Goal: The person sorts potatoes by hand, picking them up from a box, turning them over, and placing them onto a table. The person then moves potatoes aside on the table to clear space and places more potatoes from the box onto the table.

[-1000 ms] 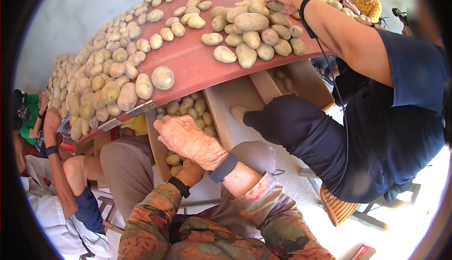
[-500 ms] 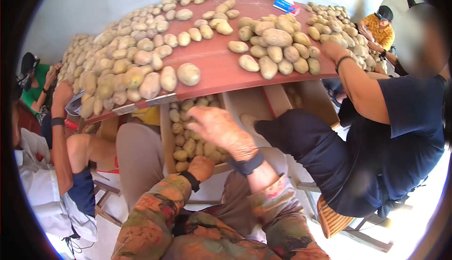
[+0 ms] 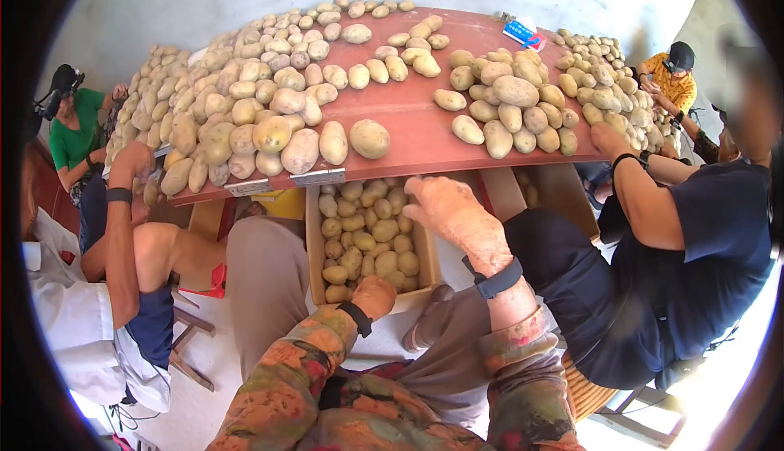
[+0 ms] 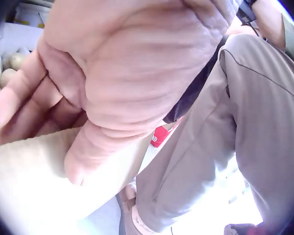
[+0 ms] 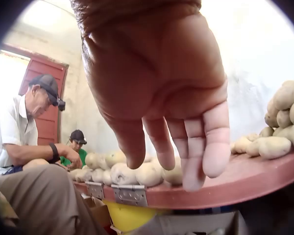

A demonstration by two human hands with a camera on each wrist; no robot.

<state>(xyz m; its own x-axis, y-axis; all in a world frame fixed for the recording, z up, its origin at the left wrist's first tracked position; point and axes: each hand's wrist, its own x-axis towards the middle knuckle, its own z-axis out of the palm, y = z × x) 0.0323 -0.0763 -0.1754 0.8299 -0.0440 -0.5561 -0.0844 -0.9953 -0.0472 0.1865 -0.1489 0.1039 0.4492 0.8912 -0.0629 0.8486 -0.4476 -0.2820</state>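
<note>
My left hand (image 3: 376, 296) holds the near wall of a cardboard box (image 3: 414, 301) packed with several rows of small potatoes (image 3: 380, 229). In the left wrist view, the thumb lies outside the box wall (image 4: 34, 171), while the other fingers of that hand (image 4: 132, 68) bend over the rim to the inside. My right hand (image 3: 452, 212) hangs in the air by the table's front edge, right of the box. Seen from the right wrist, its palm is bare and the fingers (image 5: 217, 142) point down, loosely extended, with nothing between them.
A red table (image 3: 392, 139) carries a large spread of potatoes (image 3: 237, 91) on the left and a heap (image 3: 516, 91) on the right. Another open box (image 3: 563, 194) stands under the right side. People sit on both sides; someone's dark-trousered knee (image 3: 531, 238) is close to my right hand.
My right hand has lifted off the potatoes in the box and moved right, uncovering them. My left hand stays at the box's near edge. The head view has swung left.
</note>
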